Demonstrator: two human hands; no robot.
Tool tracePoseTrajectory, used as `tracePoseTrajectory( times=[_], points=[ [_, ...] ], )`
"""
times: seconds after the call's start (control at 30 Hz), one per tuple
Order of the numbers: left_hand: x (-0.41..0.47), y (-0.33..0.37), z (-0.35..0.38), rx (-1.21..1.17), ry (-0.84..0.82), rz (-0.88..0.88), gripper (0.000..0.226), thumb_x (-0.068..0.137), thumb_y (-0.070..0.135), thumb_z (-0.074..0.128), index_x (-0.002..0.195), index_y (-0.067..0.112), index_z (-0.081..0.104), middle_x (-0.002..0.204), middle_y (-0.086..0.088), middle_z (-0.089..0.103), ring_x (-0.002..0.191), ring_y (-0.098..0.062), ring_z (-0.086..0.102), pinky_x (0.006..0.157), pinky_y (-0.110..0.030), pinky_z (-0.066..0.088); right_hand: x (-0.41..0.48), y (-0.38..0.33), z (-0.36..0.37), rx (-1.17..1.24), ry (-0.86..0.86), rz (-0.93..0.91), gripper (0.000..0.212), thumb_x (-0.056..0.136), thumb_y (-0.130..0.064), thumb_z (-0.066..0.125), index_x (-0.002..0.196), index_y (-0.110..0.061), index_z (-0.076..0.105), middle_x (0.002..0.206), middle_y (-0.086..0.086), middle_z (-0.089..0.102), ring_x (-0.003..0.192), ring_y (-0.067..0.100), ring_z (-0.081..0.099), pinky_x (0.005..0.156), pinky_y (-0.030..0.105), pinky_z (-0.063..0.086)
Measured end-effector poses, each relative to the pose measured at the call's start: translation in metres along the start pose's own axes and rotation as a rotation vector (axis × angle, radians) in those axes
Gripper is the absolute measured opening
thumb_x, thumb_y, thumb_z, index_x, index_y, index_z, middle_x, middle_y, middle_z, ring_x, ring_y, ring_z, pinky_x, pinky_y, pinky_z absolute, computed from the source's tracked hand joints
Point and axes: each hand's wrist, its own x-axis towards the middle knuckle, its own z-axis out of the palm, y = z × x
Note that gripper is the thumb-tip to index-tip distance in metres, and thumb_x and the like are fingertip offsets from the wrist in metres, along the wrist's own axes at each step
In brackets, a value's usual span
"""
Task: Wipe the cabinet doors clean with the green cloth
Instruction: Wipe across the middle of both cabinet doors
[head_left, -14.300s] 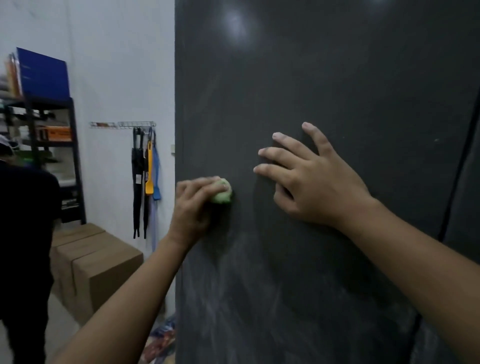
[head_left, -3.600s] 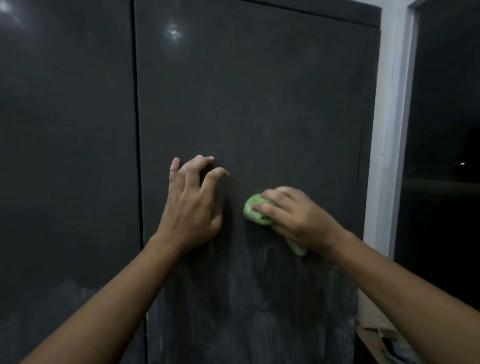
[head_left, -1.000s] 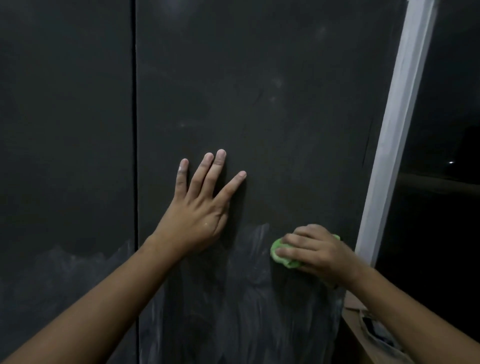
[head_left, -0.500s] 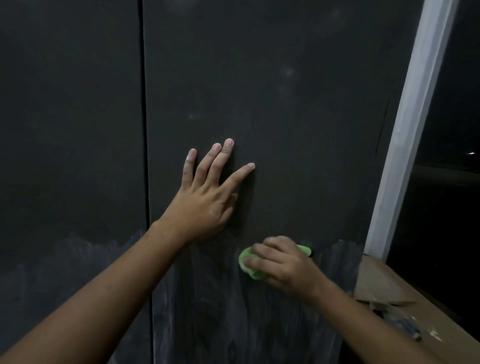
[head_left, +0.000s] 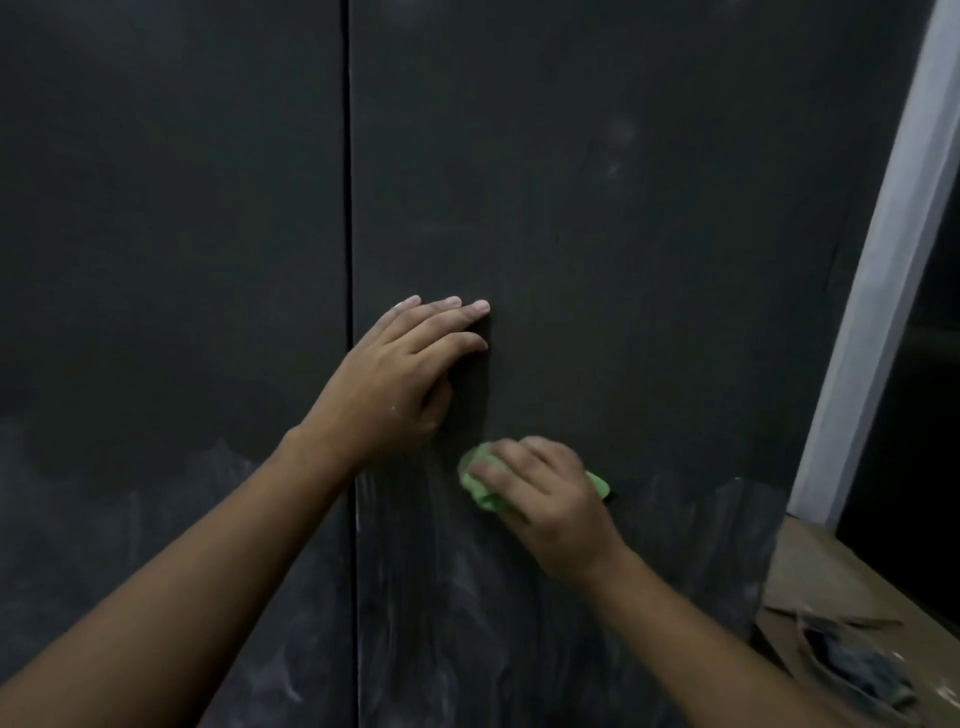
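1. Two bare forearms, reaching in from the bottom edge, crossing low in front of the seam (head_left: 352, 208) between the two cabinet doors.
2. Right of the seam and lowest: right hand (head_left: 545, 499), fingers curled over the green cloth (head_left: 480, 486), pressing it against the right cabinet door (head_left: 649, 234).
3. Cloth bunched beneath those fingers, showing at the fingertips on the seam side and again as a small corner at the far side of the hand.
4. Just right of the seam, above the cloth and apart from it: left hand (head_left: 400, 379), holding nothing, fingers extended and close together, laid on the same door, tips pointing away from the seam.
5. On both sides of the seam, from cloth level downward: pale dusty streaks; higher up, plain dark matt surface.
6. Left of the seam: left cabinet door (head_left: 171, 208), touched by neither hand.
7. Far right of the seam: white frame post (head_left: 883, 286), a brown cardboard surface (head_left: 831, 582) at its foot, and on that a dark crumpled object (head_left: 852, 665) too blurred to identify.
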Motion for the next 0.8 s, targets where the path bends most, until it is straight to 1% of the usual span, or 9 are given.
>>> tracePoseTrajectory(
  times=[0.13,0.23,0.3,0.4,0.43,0.5,0.57,0.67,0.8],
  points=[
    [-0.01,-0.007,-0.008,0.037,-0.042,0.014,0.041,0.09,0.022,0.045,0.127,0.017,0.061,0.153,0.002,0.043,0.142,-0.02,0.039,0.121,-0.041,0.022,-0.016,-0.012,0.012,0.046,-0.172,-0.204,0.022,0.094,-0.007,0.064,0.113,-0.015,0.072,0.118,0.004,0.068,0.097,0.026,0.063,0.081,0.039,0.051],
    [-0.02,-0.014,-0.019,0.054,-0.074,0.028,0.04,0.089,0.02,0.046,0.126,0.017,0.063,0.151,0.001,0.046,0.139,-0.021,0.044,0.119,-0.044,0.028,-0.011,0.002,0.002,0.105,-0.254,-0.291,0.024,0.092,-0.014,0.063,0.113,-0.017,0.074,0.119,0.004,0.069,0.1,0.025,0.063,0.084,0.037,0.052],
    [-0.029,-0.022,-0.028,0.045,-0.085,0.033,0.039,0.089,0.016,0.048,0.125,0.015,0.063,0.149,0.001,0.048,0.137,-0.021,0.046,0.118,-0.041,0.031,0.004,0.018,-0.01,0.152,-0.126,-0.199,0.022,0.093,-0.018,0.065,0.112,-0.013,0.076,0.117,0.009,0.071,0.102,0.028,0.064,0.089,0.038,0.05],
    [-0.043,-0.035,-0.041,0.006,-0.093,-0.001,0.037,0.089,0.007,0.056,0.126,0.014,0.062,0.147,0.001,0.05,0.135,-0.021,0.047,0.116,-0.041,0.034,0.038,0.031,-0.022,0.06,0.161,0.147,0.03,0.085,-0.014,0.065,0.113,-0.008,0.075,0.116,0.012,0.071,0.106,0.026,0.059,0.099,0.033,0.043],
    [-0.046,-0.039,-0.044,-0.005,-0.099,-0.01,0.037,0.09,0.008,0.056,0.126,0.014,0.062,0.147,0.001,0.05,0.135,-0.021,0.047,0.117,-0.042,0.034,0.047,0.027,-0.018,0.039,0.195,0.218,0.033,0.082,-0.012,0.065,0.113,-0.008,0.075,0.116,0.01,0.071,0.104,0.026,0.059,0.099,0.034,0.043],
    [-0.052,-0.044,-0.047,-0.007,-0.115,-0.007,0.037,0.092,0.014,0.049,0.127,0.014,0.062,0.147,0.001,0.05,0.136,-0.02,0.046,0.119,-0.043,0.029,0.056,0.009,-0.002,0.011,0.212,0.249,0.032,0.084,-0.01,0.065,0.114,-0.01,0.075,0.118,0.007,0.07,0.102,0.029,0.062,0.094,0.04,0.048],
    [-0.056,-0.047,-0.046,0.001,-0.111,-0.006,0.04,0.091,0.014,0.046,0.127,0.015,0.061,0.148,0.002,0.049,0.137,-0.019,0.045,0.121,-0.043,0.026,0.057,-0.01,0.016,0.012,0.217,0.235,0.024,0.092,-0.013,0.066,0.115,-0.011,0.075,0.118,0.007,0.07,0.1,0.031,0.064,0.091,0.043,0.05],
    [-0.058,-0.046,-0.039,-0.002,-0.077,-0.021,0.041,0.088,0.01,0.053,0.127,0.017,0.061,0.149,0.002,0.047,0.138,-0.019,0.043,0.121,-0.044,0.024,0.052,-0.035,0.031,0.025,0.205,0.16,0.02,0.097,-0.023,0.068,0.113,-0.013,0.076,0.116,0.006,0.071,0.097,0.029,0.065,0.084,0.042,0.052],
    [-0.059,-0.041,-0.033,-0.006,-0.045,-0.05,0.04,0.089,0.021,0.046,0.125,0.016,0.062,0.147,0.0,0.049,0.137,-0.021,0.043,0.122,-0.043,0.021,0.034,-0.056,0.047,0.092,-0.001,-0.129,0.015,0.091,-0.017,0.073,0.106,-0.014,0.075,0.113,0.005,0.07,0.092,0.026,0.063,0.075,0.037,0.049]
  ],
)
